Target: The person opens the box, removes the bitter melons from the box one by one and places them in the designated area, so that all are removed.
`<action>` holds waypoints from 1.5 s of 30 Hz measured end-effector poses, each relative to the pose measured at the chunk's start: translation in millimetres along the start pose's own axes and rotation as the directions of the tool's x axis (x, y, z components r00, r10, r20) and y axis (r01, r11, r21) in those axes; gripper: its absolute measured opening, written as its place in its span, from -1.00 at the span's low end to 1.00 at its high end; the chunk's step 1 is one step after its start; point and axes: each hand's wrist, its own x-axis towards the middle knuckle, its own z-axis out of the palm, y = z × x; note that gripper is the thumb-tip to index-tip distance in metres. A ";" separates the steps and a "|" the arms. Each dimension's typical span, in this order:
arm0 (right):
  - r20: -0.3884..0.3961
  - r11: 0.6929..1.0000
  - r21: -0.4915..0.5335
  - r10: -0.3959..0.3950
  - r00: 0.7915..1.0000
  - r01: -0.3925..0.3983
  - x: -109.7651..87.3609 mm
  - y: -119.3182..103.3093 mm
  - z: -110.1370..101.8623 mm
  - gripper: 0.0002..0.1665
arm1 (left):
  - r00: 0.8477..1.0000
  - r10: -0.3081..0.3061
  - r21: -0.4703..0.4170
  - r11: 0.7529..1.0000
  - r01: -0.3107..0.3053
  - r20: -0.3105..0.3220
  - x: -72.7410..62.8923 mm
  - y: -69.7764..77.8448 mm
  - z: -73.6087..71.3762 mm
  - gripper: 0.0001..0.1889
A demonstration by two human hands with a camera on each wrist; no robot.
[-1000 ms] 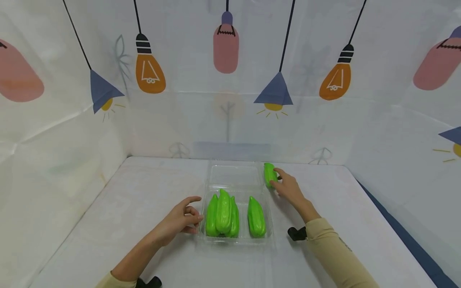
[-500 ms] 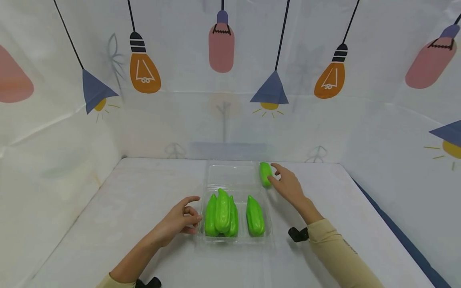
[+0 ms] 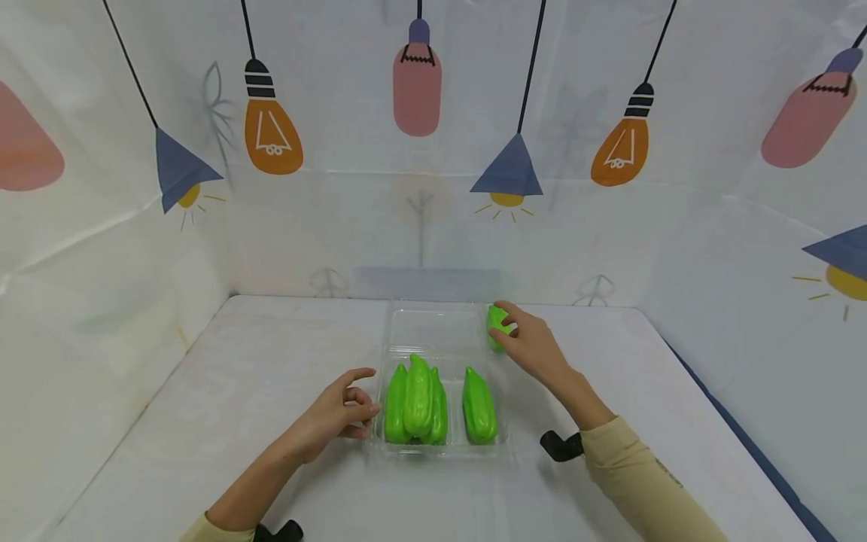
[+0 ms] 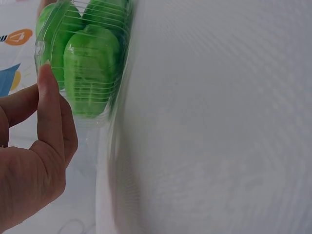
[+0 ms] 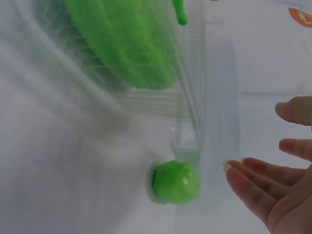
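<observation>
Head view: loose green pepper lying on the white table, just beside the right edge of the clear lid. Right hand over it, thumb and forefinger parted, apparently not gripping. Likely step in hand: picking this one up. Best to pinch across the middle, square to its length, clear of the lid. Inside the clear box, three peppers crowded at the left, a single pepper at the right. Left hand relaxed by the left wall, grasping nothing.

Left wrist view: fingertip at the box wall, touching or nearly; impossible to tell. If bracing, press lightly, since thin plastic seems likely to flex or slide.

Right wrist view: fingers spread and released, fingertips seemingly apart from the loose green pepper, visible end-on. Lower further before closing, to avoid rolling it.
</observation>
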 end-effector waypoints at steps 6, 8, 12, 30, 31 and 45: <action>0.073 0.999 0.037 -0.018 0.997 0.015 -6.1 -20.1 -0.8 -0.29 | 1.000 -0.002 0.002 1.000 0.002 -0.002 -0.4 0.2 -0.3 -0.24; 0.078 0.998 0.047 -0.033 0.996 0.029 -7.7 -24.5 0.2 -0.30 | 1.000 -0.002 0.004 1.000 0.002 -0.003 -0.6 0.6 -0.3 -0.24; 0.078 0.996 0.075 -0.050 0.996 0.044 -11.4 -31.2 2.6 -0.32 | 1.000 0.004 0.003 1.000 -0.004 0.001 -0.8 1.4 -0.4 -0.24; 0.172 0.982 0.188 -0.044 0.984 0.011 -35.0 -67.0 24.7 -0.29 | 1.000 0.013 -0.011 1.000 -0.013 0.010 -3.5 0.9 -0.7 -0.19; 0.181 0.980 0.199 -0.047 0.982 0.010 -35.3 -67.9 26.7 -0.29 | 1.000 0.013 -0.010 1.000 -0.013 0.009 -3.5 1.3 -0.8 -0.19; 0.274 0.966 0.257 -0.102 0.956 0.029 -46.6 -78.9 48.3 -0.24 | 1.000 0.000 -0.006 1.000 0.000 0.001 -3.8 1.7 1.1 -0.25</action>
